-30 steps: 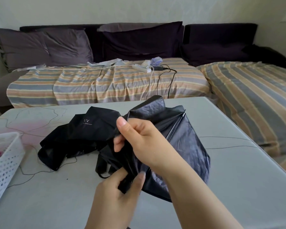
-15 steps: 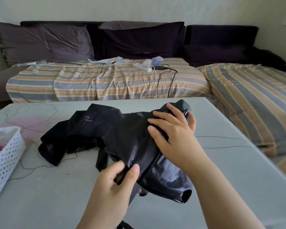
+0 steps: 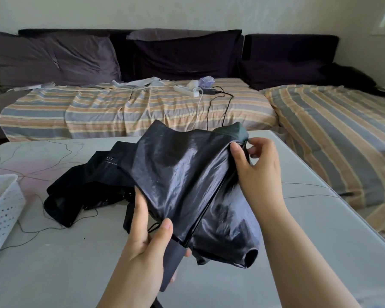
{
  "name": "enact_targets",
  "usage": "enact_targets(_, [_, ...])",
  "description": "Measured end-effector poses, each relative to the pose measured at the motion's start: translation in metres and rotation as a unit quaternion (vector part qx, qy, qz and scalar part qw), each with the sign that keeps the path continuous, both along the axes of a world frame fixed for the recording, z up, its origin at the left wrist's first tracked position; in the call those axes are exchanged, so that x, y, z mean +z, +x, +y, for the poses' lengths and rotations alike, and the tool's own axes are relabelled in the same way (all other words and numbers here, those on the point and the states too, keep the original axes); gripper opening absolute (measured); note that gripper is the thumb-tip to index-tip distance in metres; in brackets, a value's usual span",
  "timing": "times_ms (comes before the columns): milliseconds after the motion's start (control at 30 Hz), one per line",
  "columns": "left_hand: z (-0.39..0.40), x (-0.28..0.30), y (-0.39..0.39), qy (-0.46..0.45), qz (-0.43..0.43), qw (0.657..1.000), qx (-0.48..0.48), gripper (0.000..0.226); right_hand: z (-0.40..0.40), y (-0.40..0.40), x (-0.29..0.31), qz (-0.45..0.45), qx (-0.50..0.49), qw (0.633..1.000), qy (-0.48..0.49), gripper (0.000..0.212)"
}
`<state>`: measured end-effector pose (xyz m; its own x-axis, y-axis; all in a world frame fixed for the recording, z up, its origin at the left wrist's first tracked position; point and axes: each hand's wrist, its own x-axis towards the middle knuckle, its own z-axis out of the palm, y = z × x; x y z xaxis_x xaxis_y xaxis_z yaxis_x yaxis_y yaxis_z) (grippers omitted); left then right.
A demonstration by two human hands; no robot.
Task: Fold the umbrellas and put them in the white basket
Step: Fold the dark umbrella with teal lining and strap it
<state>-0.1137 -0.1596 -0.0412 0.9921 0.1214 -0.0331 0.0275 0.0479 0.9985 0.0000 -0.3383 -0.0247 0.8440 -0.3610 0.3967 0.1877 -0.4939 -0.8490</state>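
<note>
Presently we find the umbrella [image 3: 187,185] unfolded, left hand [image 3: 147,247] gripping its handle, right hand [image 3: 256,172] fingers [image 3: 237,152] pinching the canopy edge, white basket [image 3: 2,210] awaiting it.

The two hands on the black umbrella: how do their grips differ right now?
The left hand wraps the near end of the black umbrella, thumb over the fabric; the right hand pinches fabric at the far end. The left hand sits low and near the camera, the right hand higher and farther. Both hold the same umbrella above the table.
</note>
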Motion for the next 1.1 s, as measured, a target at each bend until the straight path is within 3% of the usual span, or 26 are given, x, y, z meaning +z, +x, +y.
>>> enact_targets(100, [-0.002, 0.001, 0.000, -0.013, -0.030, 0.999, -0.026, 0.079, -0.003, 0.002, 0.002, 0.034, 0.049, 0.995, 0.083, 0.029])
enact_targets(267, [0.004, -0.001, 0.002, 0.007, -0.026, 0.999, -0.044, 0.080, -0.012, 0.003, 0.003, 0.016, 0.107, 0.974, 0.200, 0.020])
enact_targets(467, [0.003, -0.002, 0.005, 0.027, -0.037, 0.995, -0.085, 0.045, -0.014, 0.002, 0.003, 0.037, 0.124, 0.968, 0.216, 0.032])
enact_targets(667, [0.004, 0.003, 0.007, -0.063, -0.011, 0.995, -0.078, 0.034, -0.013, 0.003, 0.006, -0.008, 0.134, 0.957, 0.256, 0.026])
enact_targets(800, [0.005, 0.005, 0.003, -0.043, -0.003, 0.993, -0.108, 0.045, -0.007, 0.005, 0.007, -0.020, 0.075, 0.978, 0.192, 0.023])
enact_targets(967, [0.004, 0.002, 0.007, -0.084, 0.011, 0.995, -0.045, 0.049, -0.008, -0.003, 0.008, -0.023, -0.035, 0.997, 0.059, 0.035])
enact_targets(1033, [0.009, 0.001, 0.014, -0.124, 0.019, 0.992, -0.015, 0.052, -0.009, -0.013, 0.008, -0.041, -0.027, 0.998, 0.035, 0.027])
enact_targets(1100, [0.020, 0.001, 0.020, -0.152, 0.021, 0.988, 0.017, 0.052, -0.005, -0.019, 0.003, -0.006, 0.030, 0.999, 0.013, 0.021])
